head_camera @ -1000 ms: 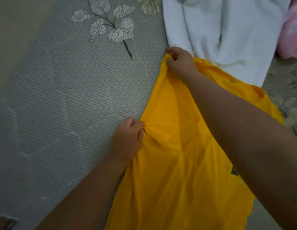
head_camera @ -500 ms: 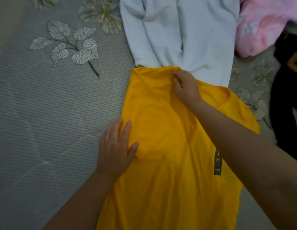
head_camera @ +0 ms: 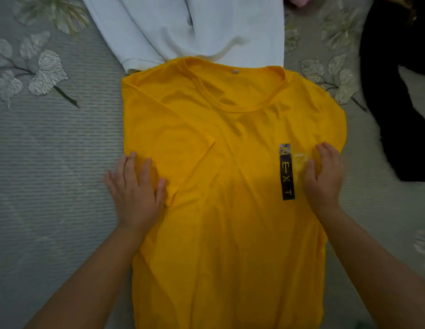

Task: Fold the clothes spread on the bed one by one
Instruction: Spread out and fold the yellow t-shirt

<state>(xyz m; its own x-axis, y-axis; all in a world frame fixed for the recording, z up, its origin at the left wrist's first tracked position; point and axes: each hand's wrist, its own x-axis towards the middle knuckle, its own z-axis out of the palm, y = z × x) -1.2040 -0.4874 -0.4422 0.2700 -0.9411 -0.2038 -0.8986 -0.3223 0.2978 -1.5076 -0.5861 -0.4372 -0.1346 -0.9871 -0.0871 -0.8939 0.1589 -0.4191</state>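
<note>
Both hands moved off the collar area: left hand [head_camera: 135,193] now flat at the yellow T-shirt [head_camera: 218,186] 9 o'clock edge, right hand [head_camera: 324,176] at 3 o'clock by the black label [head_camera: 287,172]. Fingers extended, pressing cloth, gripping nothing. Shirt lies face-up on the bed [head_camera: 52,162]; white garment [head_camera: 194,27] at 12 o'clock, overlapped by the collar; black garment [head_camera: 396,103] at 2 o'clock.

Left of my left hand [head_camera: 135,191] the bed [head_camera: 52,162] lies bare, room to sweep outward. Ahead of both hands a white garment [head_camera: 194,29] touches the yellow shirt's [head_camera: 218,233] collar. Beyond my right hand [head_camera: 325,176], a bare strip, then black clothing [head_camera: 391,103] blocks.
</note>
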